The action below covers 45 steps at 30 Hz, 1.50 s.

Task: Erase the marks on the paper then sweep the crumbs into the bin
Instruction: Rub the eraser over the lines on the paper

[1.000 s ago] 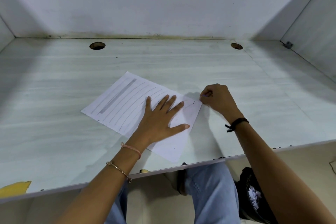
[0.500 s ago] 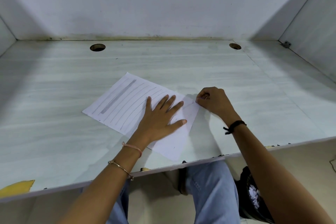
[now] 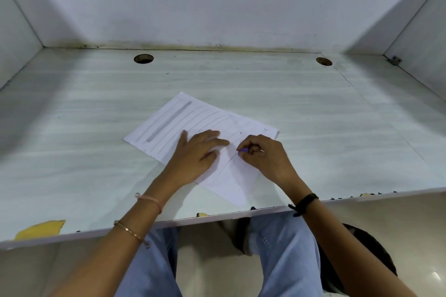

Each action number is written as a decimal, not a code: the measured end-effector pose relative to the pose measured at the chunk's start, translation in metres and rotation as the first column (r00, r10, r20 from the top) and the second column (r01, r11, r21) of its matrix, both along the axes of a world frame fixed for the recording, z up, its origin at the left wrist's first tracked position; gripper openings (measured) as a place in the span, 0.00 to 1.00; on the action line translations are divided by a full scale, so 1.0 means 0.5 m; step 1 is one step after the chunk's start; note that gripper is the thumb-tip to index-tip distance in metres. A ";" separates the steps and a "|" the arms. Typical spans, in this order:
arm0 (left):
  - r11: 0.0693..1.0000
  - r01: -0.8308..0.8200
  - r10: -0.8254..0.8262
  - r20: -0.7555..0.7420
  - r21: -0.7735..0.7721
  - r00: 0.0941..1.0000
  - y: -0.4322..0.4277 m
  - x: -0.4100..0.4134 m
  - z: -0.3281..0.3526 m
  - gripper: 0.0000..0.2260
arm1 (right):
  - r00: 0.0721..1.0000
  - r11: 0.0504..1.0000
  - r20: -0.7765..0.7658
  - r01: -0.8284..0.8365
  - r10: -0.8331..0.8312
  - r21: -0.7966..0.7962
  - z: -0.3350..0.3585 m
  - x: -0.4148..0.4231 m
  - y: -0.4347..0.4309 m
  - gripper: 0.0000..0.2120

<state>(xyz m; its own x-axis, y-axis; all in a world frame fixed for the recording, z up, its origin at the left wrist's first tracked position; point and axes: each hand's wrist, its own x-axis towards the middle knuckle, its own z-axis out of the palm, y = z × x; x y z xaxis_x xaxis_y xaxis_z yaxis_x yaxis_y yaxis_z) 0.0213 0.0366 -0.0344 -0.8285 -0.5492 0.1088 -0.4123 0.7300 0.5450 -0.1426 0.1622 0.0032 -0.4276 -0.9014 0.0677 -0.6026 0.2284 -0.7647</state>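
A white sheet of paper (image 3: 173,123) lies slanted on the pale desk (image 3: 72,152), with several grey pencil lines and one thick grey bar on its left half. My left hand (image 3: 196,154) presses flat on the middle of the sheet, fingers together. My right hand (image 3: 264,155) rests on the paper's right half, fingers pinched on a small purple eraser (image 3: 243,150) whose tip touches the sheet. A few dark crumbs (image 3: 241,133) lie on the paper above my right hand. The dark bin (image 3: 369,253) stands on the floor under the desk, right of my knees, partly hidden by my arm.
White walls close the desk at the back and on both sides. Two round cable holes (image 3: 143,58) (image 3: 324,61) sit near the back edge. Yellow chipped patches (image 3: 39,229) mark the front edge at left. My legs in blue jeans (image 3: 282,255) are beneath the desk.
My right hand has moved left from the paper's right corner onto the sheet, and the purple eraser now shows. My left hand's fingers have drawn together. The paper has shifted slightly.
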 end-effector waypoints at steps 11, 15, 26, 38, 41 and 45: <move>0.979 0.002 0.056 0.274 -0.206 0.960 0.006 0.024 -0.012 0.22 | 0.992 0.997 -0.101 -0.080 0.079 -0.005 0.009 0.076 -0.001 0.02; 0.961 0.015 0.061 0.266 -0.276 0.962 0.003 0.024 -0.021 0.27 | 0.954 0.960 -0.109 -0.273 0.279 0.062 0.016 0.112 0.026 0.02; 0.963 0.021 0.051 0.261 -0.268 0.964 0.001 0.024 -0.021 0.29 | 0.932 0.943 -0.145 -0.323 0.332 0.082 0.026 0.108 0.016 0.02; 0.973 0.003 0.059 0.262 -0.231 0.963 0.005 0.023 -0.016 0.22 | 0.971 0.991 -0.198 -0.130 0.132 0.023 0.031 0.038 -0.015 0.03; 0.968 0.010 0.055 0.254 -0.249 0.966 0.005 0.025 -0.017 0.24 | 0.943 0.973 -0.239 -0.224 0.232 0.058 0.029 0.087 0.000 0.02; 0.966 0.023 0.048 0.264 -0.259 0.963 0.003 0.026 -0.016 0.26 | 0.917 0.931 -0.164 -0.349 0.363 0.108 0.033 0.097 0.013 0.02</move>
